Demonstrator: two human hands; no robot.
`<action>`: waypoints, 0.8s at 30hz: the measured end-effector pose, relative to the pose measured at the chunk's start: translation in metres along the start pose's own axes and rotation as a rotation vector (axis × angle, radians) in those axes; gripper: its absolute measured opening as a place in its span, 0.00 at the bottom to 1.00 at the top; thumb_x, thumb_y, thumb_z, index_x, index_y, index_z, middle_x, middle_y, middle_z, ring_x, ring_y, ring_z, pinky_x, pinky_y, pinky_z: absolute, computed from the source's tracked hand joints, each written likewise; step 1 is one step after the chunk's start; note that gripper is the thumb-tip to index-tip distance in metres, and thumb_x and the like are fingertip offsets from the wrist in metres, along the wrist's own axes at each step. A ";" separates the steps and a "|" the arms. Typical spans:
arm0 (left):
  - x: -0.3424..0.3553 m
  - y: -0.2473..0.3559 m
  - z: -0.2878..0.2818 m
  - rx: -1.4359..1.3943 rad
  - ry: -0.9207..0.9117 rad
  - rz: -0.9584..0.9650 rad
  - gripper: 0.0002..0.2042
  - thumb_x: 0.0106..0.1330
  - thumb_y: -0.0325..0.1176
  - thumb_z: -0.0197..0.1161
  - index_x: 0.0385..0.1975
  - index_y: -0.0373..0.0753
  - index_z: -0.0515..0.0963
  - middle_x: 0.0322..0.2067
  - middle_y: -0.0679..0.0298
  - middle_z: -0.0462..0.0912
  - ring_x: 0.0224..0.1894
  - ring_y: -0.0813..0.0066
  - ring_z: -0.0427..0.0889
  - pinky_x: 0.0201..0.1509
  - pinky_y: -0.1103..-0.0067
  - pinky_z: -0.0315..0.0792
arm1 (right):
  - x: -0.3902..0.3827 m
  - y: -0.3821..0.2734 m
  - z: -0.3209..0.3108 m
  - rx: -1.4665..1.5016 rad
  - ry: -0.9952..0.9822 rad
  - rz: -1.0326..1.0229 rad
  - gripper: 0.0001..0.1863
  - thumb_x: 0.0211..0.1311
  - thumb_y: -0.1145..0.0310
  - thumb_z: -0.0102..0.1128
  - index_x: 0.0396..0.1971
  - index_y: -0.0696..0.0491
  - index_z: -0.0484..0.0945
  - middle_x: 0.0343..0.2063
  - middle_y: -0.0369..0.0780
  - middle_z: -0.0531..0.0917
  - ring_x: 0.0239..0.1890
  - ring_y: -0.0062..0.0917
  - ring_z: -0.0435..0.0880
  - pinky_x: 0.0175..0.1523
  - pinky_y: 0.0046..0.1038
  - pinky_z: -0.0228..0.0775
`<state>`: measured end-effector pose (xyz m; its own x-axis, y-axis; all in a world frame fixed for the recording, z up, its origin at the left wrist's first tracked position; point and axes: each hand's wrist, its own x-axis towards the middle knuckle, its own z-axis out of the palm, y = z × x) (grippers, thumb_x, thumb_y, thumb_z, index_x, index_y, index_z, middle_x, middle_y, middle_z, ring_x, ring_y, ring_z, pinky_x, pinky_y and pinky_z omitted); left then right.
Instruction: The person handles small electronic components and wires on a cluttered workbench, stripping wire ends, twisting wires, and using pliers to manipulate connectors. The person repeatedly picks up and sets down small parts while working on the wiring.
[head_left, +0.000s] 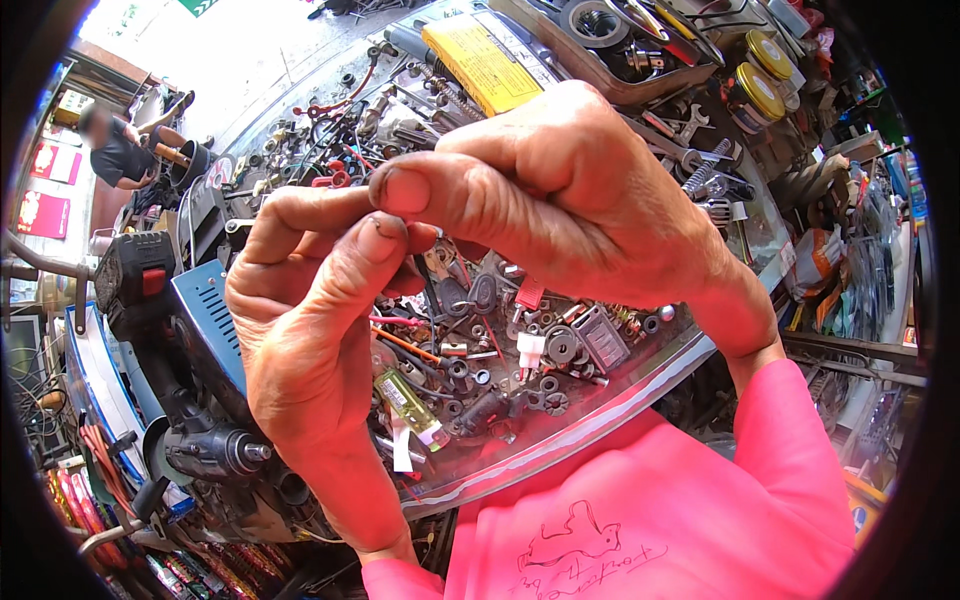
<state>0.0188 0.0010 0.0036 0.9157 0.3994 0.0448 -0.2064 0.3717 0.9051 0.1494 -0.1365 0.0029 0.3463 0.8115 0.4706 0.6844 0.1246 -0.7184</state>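
My left hand [310, 300] and my right hand [590, 200] meet above a cluttered bench, thumb tips nearly touching. Both are closed in a pinch, fingers curled behind the thumbs. Anything held between them is hidden or too small to make out. Below the hands lie loose metal nuts, washers and small fittings. Among these are a white plastic connector [531, 349], a ribbed grey block [600, 338], a clear yellow-green lighter [408, 402] and dark oval key fobs [470, 295]. Colored wires run beside my left wrist.
A black cordless impact wrench [215, 450] and a blue vented box [212, 315] stand at the left. Farther back lie a yellow box [482, 62], a parts tray [655, 85] and spanners [692, 122]. Yellow-lidded tins [760, 90] stand at the right. Another person [122, 150] sits far left.
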 end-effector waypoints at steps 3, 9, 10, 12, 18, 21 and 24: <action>0.000 -0.001 0.003 0.000 0.038 0.004 0.07 0.59 0.24 0.64 0.36 0.35 0.77 0.32 0.60 0.83 0.32 0.77 0.82 0.33 0.84 0.72 | 0.001 -0.003 -0.002 -0.062 0.022 0.061 0.16 0.63 0.60 0.59 0.28 0.60 0.77 0.14 0.37 0.75 0.15 0.14 0.69 0.20 0.22 0.59; 0.001 -0.003 -0.003 0.008 0.057 0.010 0.06 0.59 0.23 0.64 0.35 0.34 0.76 0.31 0.61 0.83 0.30 0.78 0.81 0.32 0.84 0.72 | 0.001 -0.005 0.002 -0.067 0.085 0.037 0.13 0.61 0.63 0.60 0.28 0.59 0.76 0.18 0.40 0.77 0.17 0.23 0.72 0.22 0.26 0.63; 0.001 -0.003 0.000 0.017 0.058 0.016 0.06 0.59 0.23 0.64 0.35 0.34 0.76 0.31 0.61 0.83 0.31 0.78 0.81 0.32 0.84 0.73 | 0.001 -0.002 0.005 -0.071 0.106 0.013 0.13 0.61 0.63 0.59 0.27 0.59 0.76 0.17 0.42 0.77 0.17 0.28 0.73 0.23 0.29 0.64; 0.001 -0.003 0.002 0.036 0.057 0.021 0.07 0.59 0.23 0.64 0.35 0.34 0.76 0.31 0.61 0.83 0.32 0.77 0.82 0.32 0.84 0.73 | 0.002 -0.001 0.008 -0.146 0.122 0.019 0.17 0.62 0.60 0.55 0.25 0.60 0.74 0.14 0.50 0.75 0.20 0.46 0.77 0.27 0.41 0.66; 0.000 -0.004 0.006 0.027 0.061 -0.009 0.07 0.59 0.22 0.63 0.36 0.34 0.76 0.31 0.61 0.82 0.32 0.74 0.83 0.32 0.84 0.74 | 0.003 -0.004 0.007 -0.086 0.126 0.090 0.24 0.65 0.56 0.53 0.14 0.58 0.76 0.11 0.46 0.74 0.17 0.38 0.75 0.24 0.36 0.65; 0.001 -0.006 0.006 0.016 0.115 0.000 0.06 0.60 0.23 0.62 0.37 0.34 0.76 0.31 0.61 0.82 0.30 0.77 0.82 0.32 0.84 0.73 | 0.003 -0.007 -0.003 -0.205 0.071 0.125 0.17 0.64 0.58 0.57 0.25 0.58 0.78 0.13 0.40 0.73 0.15 0.22 0.72 0.21 0.25 0.61; 0.003 -0.005 -0.001 -0.002 0.077 0.004 0.06 0.62 0.23 0.60 0.38 0.33 0.75 0.31 0.62 0.82 0.28 0.80 0.78 0.33 0.84 0.72 | 0.004 -0.009 -0.008 0.002 0.040 0.136 0.15 0.58 0.62 0.57 0.25 0.61 0.77 0.16 0.48 0.76 0.23 0.42 0.77 0.30 0.37 0.66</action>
<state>0.0223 0.0010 -0.0011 0.8856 0.4641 0.0160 -0.2111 0.3716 0.9041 0.1497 -0.1392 0.0152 0.4611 0.7976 0.3889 0.6284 0.0159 -0.7777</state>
